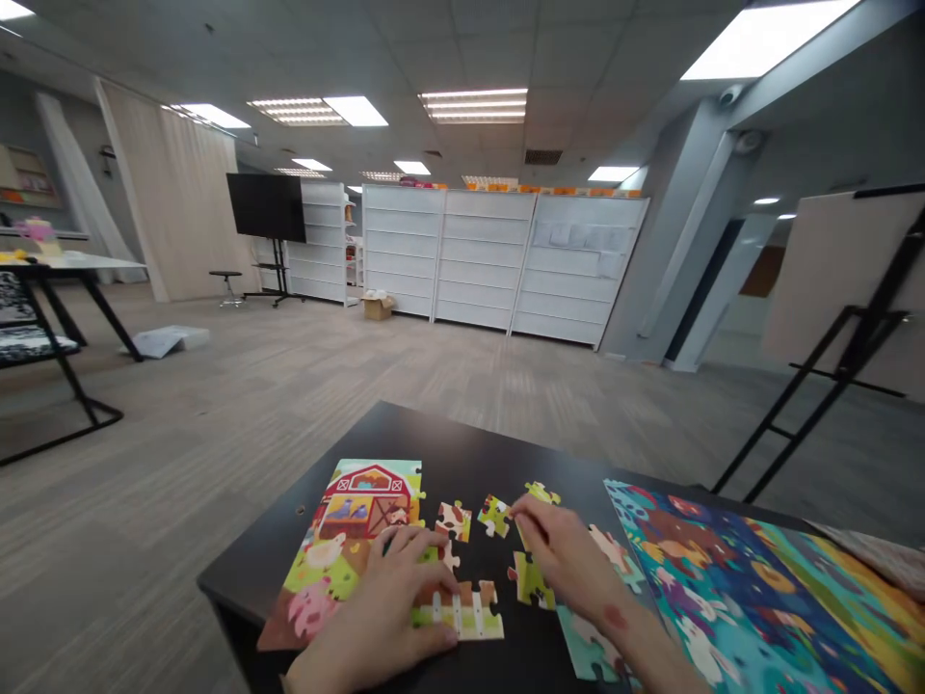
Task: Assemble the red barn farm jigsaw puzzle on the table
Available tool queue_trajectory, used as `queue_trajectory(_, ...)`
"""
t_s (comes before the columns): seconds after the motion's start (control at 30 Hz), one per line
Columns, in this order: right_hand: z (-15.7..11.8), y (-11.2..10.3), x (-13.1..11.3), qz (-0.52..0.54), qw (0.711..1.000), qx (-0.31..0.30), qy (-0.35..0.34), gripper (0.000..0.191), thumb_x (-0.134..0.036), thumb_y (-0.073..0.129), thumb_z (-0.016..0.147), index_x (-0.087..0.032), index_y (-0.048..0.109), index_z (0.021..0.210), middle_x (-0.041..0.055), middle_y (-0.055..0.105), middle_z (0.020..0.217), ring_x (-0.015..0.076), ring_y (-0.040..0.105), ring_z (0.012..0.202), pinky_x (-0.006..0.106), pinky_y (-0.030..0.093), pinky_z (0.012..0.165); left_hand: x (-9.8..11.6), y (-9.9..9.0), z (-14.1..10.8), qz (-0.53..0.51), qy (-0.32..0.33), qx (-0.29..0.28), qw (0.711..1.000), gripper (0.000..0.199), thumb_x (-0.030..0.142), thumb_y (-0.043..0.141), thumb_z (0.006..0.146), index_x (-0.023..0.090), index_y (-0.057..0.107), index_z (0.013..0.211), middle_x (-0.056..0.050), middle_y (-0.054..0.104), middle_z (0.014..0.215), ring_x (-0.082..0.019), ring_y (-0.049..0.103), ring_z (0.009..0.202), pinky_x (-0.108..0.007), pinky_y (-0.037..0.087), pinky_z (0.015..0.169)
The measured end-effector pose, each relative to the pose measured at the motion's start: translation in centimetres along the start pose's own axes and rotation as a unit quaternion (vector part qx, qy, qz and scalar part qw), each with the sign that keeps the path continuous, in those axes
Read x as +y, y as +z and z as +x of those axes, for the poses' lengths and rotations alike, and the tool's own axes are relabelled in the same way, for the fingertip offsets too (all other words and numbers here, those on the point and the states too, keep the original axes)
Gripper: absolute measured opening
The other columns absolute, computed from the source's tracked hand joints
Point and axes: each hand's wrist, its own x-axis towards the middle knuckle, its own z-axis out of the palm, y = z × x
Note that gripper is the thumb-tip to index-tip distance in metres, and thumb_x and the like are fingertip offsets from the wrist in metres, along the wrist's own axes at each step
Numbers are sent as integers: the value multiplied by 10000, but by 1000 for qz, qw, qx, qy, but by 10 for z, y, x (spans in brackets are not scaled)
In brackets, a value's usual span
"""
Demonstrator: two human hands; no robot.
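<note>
A partly assembled farm jigsaw puzzle (354, 549), showing a red barn and a pink pig, lies on the black table (462, 443). My left hand (383, 602) rests flat over its lower right edge, fingers spread, next to a fence-patterned piece group (459, 612). My right hand (560, 554) hovers among loose pieces, its fingertips at a yellow-green piece (540, 493). Another green piece (531, 581) lies under the fingers, beside a brown-and-white piece (454, 521). Whether my right hand grips anything is hidden by its fingers.
A large colourful printed puzzle board (729, 588) covers the table's right side. The table's near left edge (238, 578) drops to a grey carpet. A black easel (831, 376) stands to the right; white shelving (484, 255) lines the far wall.
</note>
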Motion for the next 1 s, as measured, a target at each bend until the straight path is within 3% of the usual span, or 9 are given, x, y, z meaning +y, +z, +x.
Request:
queue_trajectory(0.1, 0, -25, 37, -5, 999, 29, 32, 274, -256, 356, 968, -249, 627, 928, -5, 657, 731, 193, 622, 674, 294, 401, 654, 2, 3, 0, -7, 2, 12, 1000, 236, 361, 803, 769, 378, 744, 997, 23, 581, 1374, -310, 431, 1340, -502, 244, 1154)
queue_trajectory(0.23, -12, -38, 71, -23, 999, -27, 40, 285, -214, 380, 909, -224, 663, 876, -19, 620, 659, 170, 569, 592, 280, 374, 596, 4, 14, 6, -13, -1, 43, 999, 110, 331, 777, 791, 298, 735, 887, -6, 615, 1296, -307, 478, 1286, -451, 342, 1097)
queue_trajectory(0.33, -21, -34, 70, -36, 997, -57, 34, 247, -185, 451, 843, -217, 695, 822, -21, 629, 651, 165, 577, 615, 272, 381, 608, 2, 22, 11, -19, -10, 52, 998, 82, 281, 760, 785, 268, 708, 847, -21, 618, 1287, -305, 494, 1275, -434, 370, 1078)
queue_trajectory(0.43, -27, -23, 53, -23, 998, -59, 11, 176, -231, 592, 798, -228, 726, 912, 19, 693, 910, 196, 637, 841, 295, 450, 780, -1, 26, 12, -15, -4, 53, 998, 122, 258, 741, 781, 282, 701, 894, -13, 596, 1334, -304, 474, 1309, -439, 356, 1099)
queue_trajectory(0.57, -32, -16, 35, 8, 996, -91, -20, 391, -324, 782, 693, -233, 717, 1067, 72, 636, 1158, 264, 597, 1084, 351, 453, 943, -4, 29, 12, 7, -12, 46, 999, 174, 267, 725, 780, 288, 710, 952, -36, 574, 1383, -330, 464, 1330, -463, 369, 1096)
queue_trajectory(0.67, -29, -29, 42, 41, 997, -48, -37, 225, -251, 584, 867, -229, 694, 1062, 60, 651, 1101, 216, 614, 1025, 325, 459, 916, -9, 32, 13, 13, -5, 45, 999, 199, 278, 720, 783, 284, 715, 982, -57, 585, 1375, -353, 468, 1326, -492, 383, 1087)
queue_trajectory(0.8, -24, -51, 66, 26, 998, 41, 39, 315, -172, 342, 945, -214, 653, 913, 31, 668, 881, 183, 626, 826, 296, 451, 764, -17, 35, 15, -7, 0, 46, 999, 219, 277, 708, 797, 286, 714, 1015, -72, 567, 1398, -360, 456, 1338, -533, 368, 1094)
queue_trajectory(0.9, -24, -46, 74, 14, 998, 33, 57, 299, -158, 352, 918, -217, 637, 852, 13, 656, 758, 190, 617, 731, 296, 417, 691, -16, 33, 14, -18, 1, 45, 999, 238, 249, 725, 771, 279, 710, 1007, -76, 566, 1395, -354, 456, 1337, -522, 362, 1099)
queue_trajectory(1.0, -25, -28, 72, 17, 999, 6, 43, 277, -152, 397, 891, -230, 653, 819, 8, 692, 786, 193, 637, 754, 291, 405, 693, -11, 32, 12, -29, -6, 50, 998, 250, 223, 728, 753, 273, 704, 998, -70, 567, 1384, -333, 458, 1334, -486, 358, 1105)
